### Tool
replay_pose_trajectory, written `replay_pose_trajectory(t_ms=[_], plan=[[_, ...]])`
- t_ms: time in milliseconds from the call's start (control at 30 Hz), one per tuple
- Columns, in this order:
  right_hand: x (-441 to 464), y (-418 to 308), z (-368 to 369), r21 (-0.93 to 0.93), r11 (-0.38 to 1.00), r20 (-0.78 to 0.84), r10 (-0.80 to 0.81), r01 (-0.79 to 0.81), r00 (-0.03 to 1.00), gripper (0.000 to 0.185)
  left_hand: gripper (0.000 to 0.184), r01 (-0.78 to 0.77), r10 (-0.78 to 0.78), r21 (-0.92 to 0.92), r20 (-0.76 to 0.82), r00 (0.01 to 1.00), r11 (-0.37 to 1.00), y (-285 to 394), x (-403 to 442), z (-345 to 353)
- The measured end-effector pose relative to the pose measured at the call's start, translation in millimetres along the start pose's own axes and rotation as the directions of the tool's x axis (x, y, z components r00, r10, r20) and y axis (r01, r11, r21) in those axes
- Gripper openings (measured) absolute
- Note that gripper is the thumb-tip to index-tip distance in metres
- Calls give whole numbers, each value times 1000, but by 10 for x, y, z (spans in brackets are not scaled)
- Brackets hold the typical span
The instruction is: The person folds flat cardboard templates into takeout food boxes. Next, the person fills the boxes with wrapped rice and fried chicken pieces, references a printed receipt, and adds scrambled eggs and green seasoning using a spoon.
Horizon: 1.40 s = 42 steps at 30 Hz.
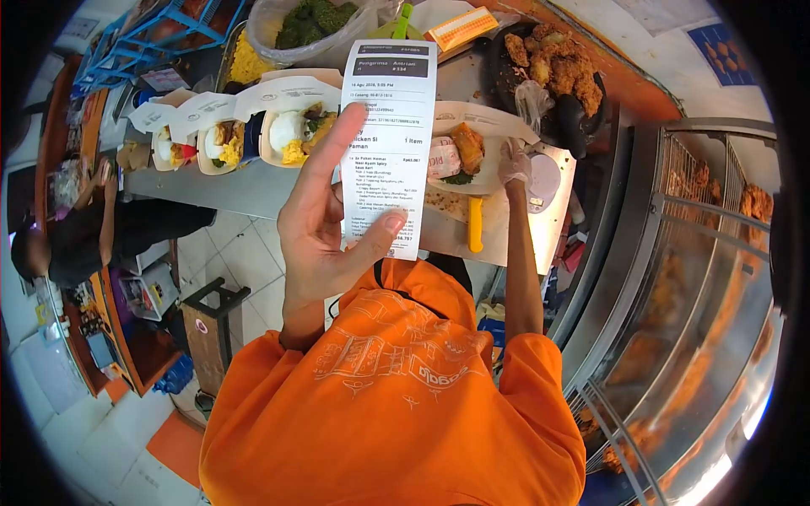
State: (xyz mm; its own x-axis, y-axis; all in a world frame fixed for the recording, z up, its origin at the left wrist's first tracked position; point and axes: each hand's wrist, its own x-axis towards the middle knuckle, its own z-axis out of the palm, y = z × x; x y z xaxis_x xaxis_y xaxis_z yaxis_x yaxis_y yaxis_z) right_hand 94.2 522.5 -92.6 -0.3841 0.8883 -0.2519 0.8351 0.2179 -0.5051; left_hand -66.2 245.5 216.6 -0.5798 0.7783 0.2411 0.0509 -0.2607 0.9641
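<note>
My left hand [325,232] grips a long printed receipt [390,118] between thumb and fingers, held upright in front of me. My right hand [516,169], in a clear plastic glove, is closed at the right edge of an open takeaway box [489,179] on the counter. Inside that box lie a piece of fried chicken [467,148], a white packet with red print [444,157] and some dark greens. A knife's yellow handle [476,226] points toward me just below the box. The receipt hides part of the counter behind it.
Several filled takeaway boxes [287,135] line the counter to the left. A dark dish [498,80] of fried chicken is at the back right, near a round grey plate [542,182]. A glass-sided food cabinet [666,278] borders my right. Another person [72,219] is at far left.
</note>
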Motion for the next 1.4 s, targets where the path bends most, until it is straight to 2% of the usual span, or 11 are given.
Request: replay_pose_trajectory(t_ms=[167, 500, 567, 733, 800, 867, 967, 1033, 1133, 1200, 1400], plan=[[-71, 80, 7, 275, 911, -264, -237, 309, 935, 34, 69, 4, 0, 37, -94, 996, 999, -213, -102, 148], [-987, 602, -929, 332, 942, -295, 58, 46, 954, 40, 57, 454, -413, 621, -221, 884, 639, -2350, -505, -649], [-1098, 695, -916, 410, 906, -340, 42, 108, 939, 42, 55, 150, -147, 817, -81, 986, 556, -2542, -519, -736], [-1302, -149, -664, 556, 820, -145, -64, 135, 987, 29, 43, 67, -10, 838, -73, 997, 541, -2412, -409, -824], [-1162, -452, -282, 649, 696, -230, -207, 308, 951, 23, 39, 242, -138, 573, -219, 966, 783, -2357, -443, -835], [-1052, -943, -174, 419, 908, 2, -19, 17, 1000, 22, 36, 188, -44, 647, -232, 972, 739, -2386, -629, -920], [-789, -1129, 501, 520, 787, -213, -257, 332, 943, 18, 29, 287, -38, 638, -374, 927, 714, -2366, -997, -969], [-705, -1386, 506, 370, 904, -135, -176, 215, 975, 19, 26, 428, -130, 538, -505, 854, 726, -2457, -1247, -997], [-714, -1604, 482, 263, 952, -96, -137, 158, 986, 26, 34, 715, -519, 189, -569, 638, 673, -2610, -1403, -1031], [-650, -1523, 684, 531, 835, -159, -70, 145, 985, 27, 44, 876, -897, -291, -343, 279, 384, -2454, -1227, -911], [-495, -1375, 1108, 709, 704, -10, 64, -38, 998, 32, 52, 414, -824, -776, -228, 518, 475, -3083, -1068, -922]])
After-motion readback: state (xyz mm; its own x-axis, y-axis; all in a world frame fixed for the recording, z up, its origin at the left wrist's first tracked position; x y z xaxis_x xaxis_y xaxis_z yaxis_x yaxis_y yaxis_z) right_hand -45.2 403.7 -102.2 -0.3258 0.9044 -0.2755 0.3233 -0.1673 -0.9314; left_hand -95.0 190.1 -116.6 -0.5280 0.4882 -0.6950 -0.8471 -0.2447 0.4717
